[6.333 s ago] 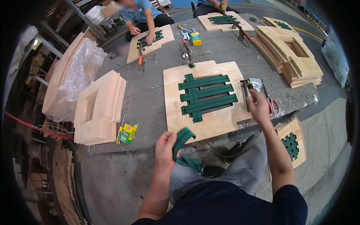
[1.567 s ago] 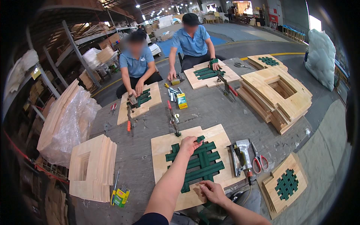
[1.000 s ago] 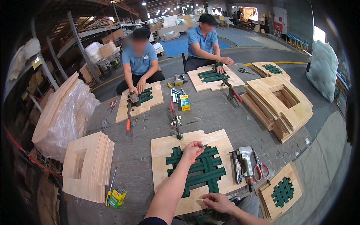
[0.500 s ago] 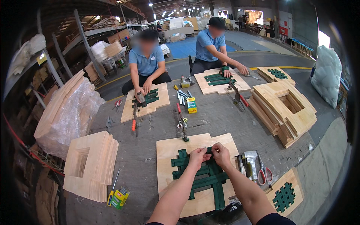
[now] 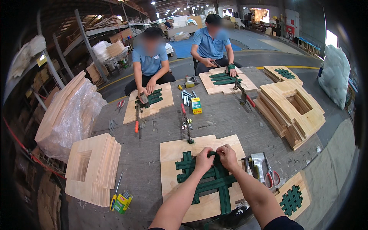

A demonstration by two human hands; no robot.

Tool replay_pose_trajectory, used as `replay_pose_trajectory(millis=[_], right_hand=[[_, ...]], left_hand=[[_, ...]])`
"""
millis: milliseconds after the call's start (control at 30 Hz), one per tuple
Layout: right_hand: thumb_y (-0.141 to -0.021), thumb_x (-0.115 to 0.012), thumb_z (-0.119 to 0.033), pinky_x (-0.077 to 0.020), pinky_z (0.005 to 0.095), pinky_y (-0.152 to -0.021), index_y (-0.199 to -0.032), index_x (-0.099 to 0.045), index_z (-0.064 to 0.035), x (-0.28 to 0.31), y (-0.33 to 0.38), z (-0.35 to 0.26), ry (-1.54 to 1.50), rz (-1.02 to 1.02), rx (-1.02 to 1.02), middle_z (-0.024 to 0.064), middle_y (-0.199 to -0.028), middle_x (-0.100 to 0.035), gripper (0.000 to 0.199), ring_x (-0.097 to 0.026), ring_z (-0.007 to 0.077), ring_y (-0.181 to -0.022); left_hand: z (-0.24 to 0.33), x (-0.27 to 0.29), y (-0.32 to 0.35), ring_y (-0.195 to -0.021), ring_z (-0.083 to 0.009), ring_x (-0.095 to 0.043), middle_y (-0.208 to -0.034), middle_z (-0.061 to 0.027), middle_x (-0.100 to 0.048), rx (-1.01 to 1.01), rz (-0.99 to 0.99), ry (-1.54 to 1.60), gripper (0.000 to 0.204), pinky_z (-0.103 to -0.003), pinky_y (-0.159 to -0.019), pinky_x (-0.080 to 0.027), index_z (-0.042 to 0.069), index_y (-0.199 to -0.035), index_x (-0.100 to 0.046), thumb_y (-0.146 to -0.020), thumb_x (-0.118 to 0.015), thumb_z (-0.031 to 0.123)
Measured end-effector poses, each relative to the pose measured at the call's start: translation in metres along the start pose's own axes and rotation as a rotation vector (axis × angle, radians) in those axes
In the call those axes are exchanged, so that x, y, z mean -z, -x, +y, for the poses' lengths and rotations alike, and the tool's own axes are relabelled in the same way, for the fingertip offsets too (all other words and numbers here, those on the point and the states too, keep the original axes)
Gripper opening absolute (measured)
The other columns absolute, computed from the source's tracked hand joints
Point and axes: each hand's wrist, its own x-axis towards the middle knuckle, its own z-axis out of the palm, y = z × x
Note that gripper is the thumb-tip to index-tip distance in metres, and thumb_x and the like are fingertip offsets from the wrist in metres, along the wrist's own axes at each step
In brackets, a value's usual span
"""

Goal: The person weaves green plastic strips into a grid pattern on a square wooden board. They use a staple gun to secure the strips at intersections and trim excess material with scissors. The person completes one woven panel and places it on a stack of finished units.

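In front of me lies a plywood panel with dark green webbing straps crossing over its cut-out. My left hand pinches the far end of an upright green webbing strap near the panel's far edge. My right hand grips the same strap end from the other side, its fingertips close to the left ones. Between the two hands the strap end is curled up off the wood. A toggle clamp with a red handle stands at the panel's far edge.
Right of the panel lie a staple gun and red-handled scissors. Stacks of cut-out panels stand left and right. Staple boxes sit on the table. Two co-workers across work on similar panels.
The strap end between my fingers has curled upward, with my hands shifting only slightly. The right co-worker's outstretched arm has drawn back from the table toward the body.
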Motion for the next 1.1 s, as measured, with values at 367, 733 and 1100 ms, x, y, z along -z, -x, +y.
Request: replay_pose_trajectory(millis=[367,733,1100], right_hand=[[-0.089,-0.069,-0.020,-0.0546,0.0461,-0.084,-0.094,-0.076,-0.0081,-0.014,-0.037,-0.003,0.320,-0.150,-0.109,0.0161,-0.104,-0.066,0.014,-0.068,0.0367,-0.095],[-0.088,-0.072,-0.020,-0.0562,0.0368,-0.074,-0.101,-0.077,-0.0016,0.009,-0.057,0.023,-0.111,0.021,-0.311,0.0133,-0.084,-0.075,0.023,-0.071,0.0232,-0.077],[-0.084,-0.076,-0.027,-0.0572,0.0413,-0.079,-0.099,-0.079,-0.0091,-0.003,-0.056,0.003,0.188,-0.217,-0.161,0.0160,-0.092,-0.075,0.024,-0.073,0.0317,-0.088]], left_hand=[[-0.002,0.000,0.001,-0.114,-0.0366,-0.061,-0.111,-0.0152,-0.068,-0.254,0.329,-0.521,0.027,-0.051,-0.100,-0.045,0.004,-0.116,-0.068,-0.090,-0.067,0.010],[-0.008,-0.016,0.029,-0.147,-0.0414,-0.032,-0.160,-0.0065,-0.041,-0.403,0.074,-0.963,0.052,-0.061,-0.122,-0.019,0.010,-0.149,-0.049,-0.104,-0.048,0.035],[-0.015,-0.009,0.030,-0.147,-0.0416,-0.032,-0.158,-0.0072,-0.043,-0.362,0.085,-0.933,0.053,-0.061,-0.122,-0.016,0.009,-0.148,-0.050,-0.102,-0.051,0.035]])
